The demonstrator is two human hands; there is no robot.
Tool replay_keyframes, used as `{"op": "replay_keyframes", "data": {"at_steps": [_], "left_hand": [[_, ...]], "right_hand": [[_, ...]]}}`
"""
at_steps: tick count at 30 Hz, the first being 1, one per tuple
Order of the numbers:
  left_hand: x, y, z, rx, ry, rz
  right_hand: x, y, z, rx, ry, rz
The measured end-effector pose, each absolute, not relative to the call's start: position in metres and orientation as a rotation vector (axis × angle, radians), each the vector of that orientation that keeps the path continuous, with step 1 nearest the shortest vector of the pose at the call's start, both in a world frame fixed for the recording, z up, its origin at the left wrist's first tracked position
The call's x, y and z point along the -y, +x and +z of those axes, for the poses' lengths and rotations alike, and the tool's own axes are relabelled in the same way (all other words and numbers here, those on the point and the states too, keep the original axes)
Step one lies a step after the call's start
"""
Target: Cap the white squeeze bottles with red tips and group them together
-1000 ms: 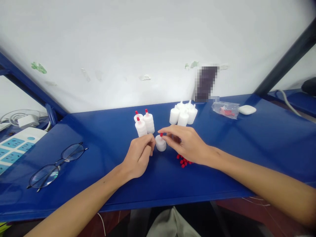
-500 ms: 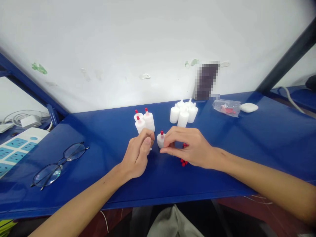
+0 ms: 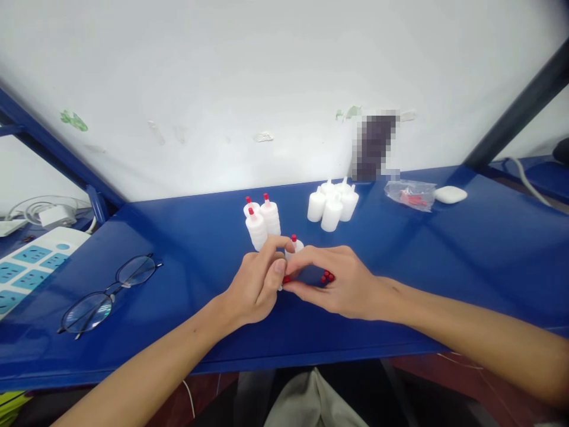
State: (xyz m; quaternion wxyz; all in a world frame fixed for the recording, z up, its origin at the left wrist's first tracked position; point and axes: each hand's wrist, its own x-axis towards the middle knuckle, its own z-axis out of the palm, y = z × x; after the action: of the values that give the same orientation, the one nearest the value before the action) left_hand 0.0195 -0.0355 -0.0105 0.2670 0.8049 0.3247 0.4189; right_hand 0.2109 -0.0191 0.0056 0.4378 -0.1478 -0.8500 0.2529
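My left hand (image 3: 255, 284) is curled around a small white bottle, of which only a sliver shows below my fingers. My right hand (image 3: 340, 283) pinches a red cap (image 3: 287, 279) between thumb and forefinger, right against my left fingertips. Just behind both hands stands a white bottle with a red cap (image 3: 294, 244). A small heap of loose red caps (image 3: 328, 276) lies by my right hand. Three capped bottles (image 3: 261, 218) stand together further back, and several uncapped white bottles (image 3: 331, 204) stand to their right.
All this sits on a blue table (image 3: 186, 249) against a white wall. Spectacles (image 3: 109, 293) lie at the left, a power strip (image 3: 31, 267) beyond them. A plastic bag of red parts (image 3: 409, 194) and a white case (image 3: 450, 194) lie at the back right.
My right hand let go of the capped bottle, which now stands on the table, and drew nearer with a red cap. Both hands moved toward me and met.
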Motion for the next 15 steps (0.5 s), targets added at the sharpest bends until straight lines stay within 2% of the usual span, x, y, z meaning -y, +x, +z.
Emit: {"op": "replay_keyframes", "data": {"at_steps": [5,15], "left_hand": [[0.0362,0.0218,-0.0055,-0.946,2.229,1.101],[0.0359,0.0239,-0.0075,-0.919,2.195,1.154]], "right_hand": [[0.0212,0.2108,0.0042,2.122,-0.299,0.431],[0.0198,0.2073,0.0011,2.121,-0.172,0.315]]}}
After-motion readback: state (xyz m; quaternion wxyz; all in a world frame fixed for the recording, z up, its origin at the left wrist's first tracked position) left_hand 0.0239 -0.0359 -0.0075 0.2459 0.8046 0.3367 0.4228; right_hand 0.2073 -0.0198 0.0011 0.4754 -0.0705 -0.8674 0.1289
